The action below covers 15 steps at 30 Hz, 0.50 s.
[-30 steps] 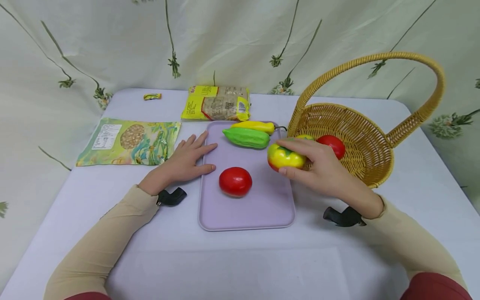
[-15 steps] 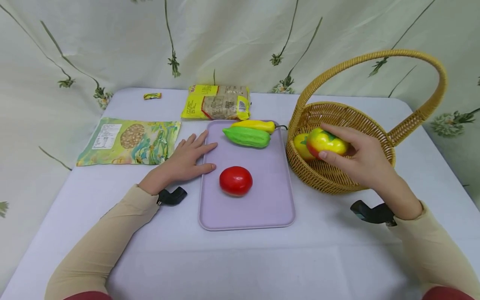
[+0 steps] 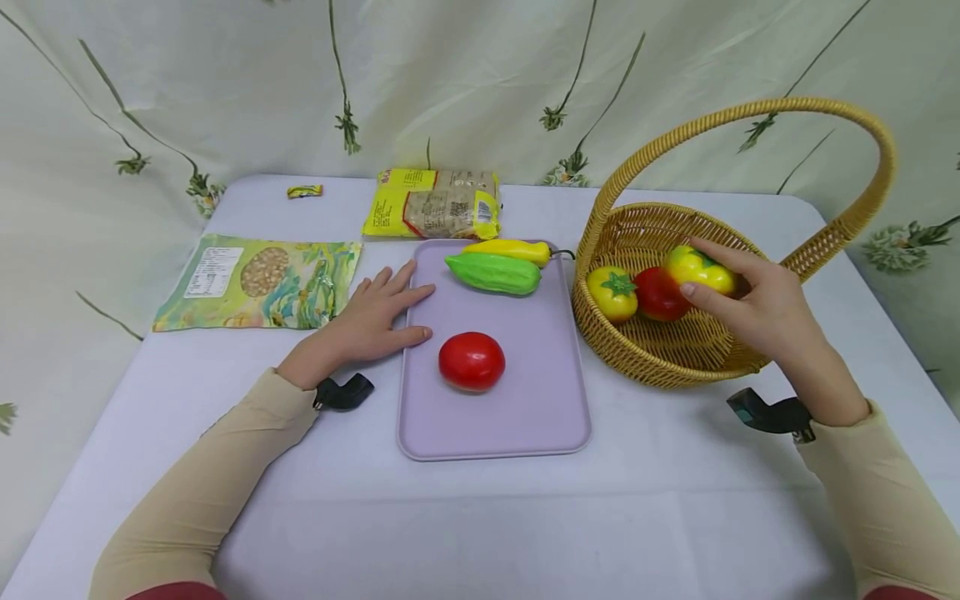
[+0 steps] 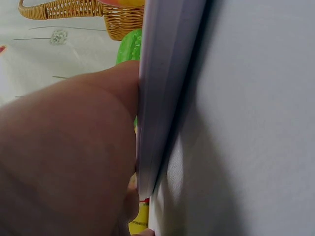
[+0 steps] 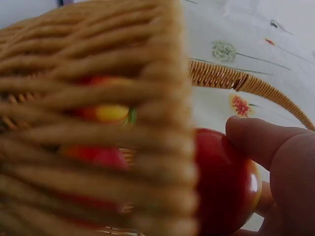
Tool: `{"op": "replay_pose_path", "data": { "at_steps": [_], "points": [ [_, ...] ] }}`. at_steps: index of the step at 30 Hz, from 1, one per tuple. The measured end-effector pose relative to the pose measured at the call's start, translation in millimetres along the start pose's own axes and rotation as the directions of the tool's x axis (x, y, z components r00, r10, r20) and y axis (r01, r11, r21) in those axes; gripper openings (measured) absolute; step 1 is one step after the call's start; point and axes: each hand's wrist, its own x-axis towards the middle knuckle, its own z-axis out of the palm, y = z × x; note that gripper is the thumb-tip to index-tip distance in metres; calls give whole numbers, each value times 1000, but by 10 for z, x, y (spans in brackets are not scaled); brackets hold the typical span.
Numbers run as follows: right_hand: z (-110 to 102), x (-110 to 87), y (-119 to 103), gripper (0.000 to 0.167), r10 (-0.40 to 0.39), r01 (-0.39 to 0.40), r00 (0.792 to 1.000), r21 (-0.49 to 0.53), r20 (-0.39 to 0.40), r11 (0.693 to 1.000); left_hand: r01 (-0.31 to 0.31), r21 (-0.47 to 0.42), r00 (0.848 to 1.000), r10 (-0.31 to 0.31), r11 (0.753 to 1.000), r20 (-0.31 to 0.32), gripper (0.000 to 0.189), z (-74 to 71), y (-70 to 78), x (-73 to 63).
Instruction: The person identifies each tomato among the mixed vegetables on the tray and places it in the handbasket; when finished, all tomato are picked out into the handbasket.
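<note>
My right hand (image 3: 772, 308) grips a yellow-and-red tomato (image 3: 688, 263) with a green calyx, thumb on the near side, inside the wicker basket (image 3: 637, 360). In the right wrist view the held tomato shows its red underside (image 5: 221, 184) beside the blurred basket rim. A red tomato (image 3: 660, 297) and another yellow tomato (image 3: 609, 298) lie in the basket to the left. My left hand (image 3: 367, 321) rests with spread fingers on the left edge of the lilac tray (image 3: 517, 417). On that tray lie a red tomato (image 3: 472, 362), a green pepper-like vegetable (image 3: 493, 275) and a yellow pepper (image 3: 510, 249).
A green printed bag (image 3: 258, 283) lies left of the tray. Behind the tray is a yellow-and-clear food bag (image 3: 433, 204). A small yellow wrapped packet (image 3: 304, 192) sits at the back left. The tall basket handle (image 3: 795, 107) arches over the basket.
My right hand has carried the yellow-and-red tomato from above the tray's right edge rightward and down into the basket. The left hand has stayed still on the tray.
</note>
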Motion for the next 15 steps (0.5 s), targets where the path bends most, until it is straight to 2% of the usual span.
{"op": "replay_pose_path", "data": {
  "at_steps": [15],
  "points": [
    [2,83,257,68,144,-143,990,-96,7,985,-10,-4,1000,10,1000,-16,71,16,-14,7]
  ]
}}
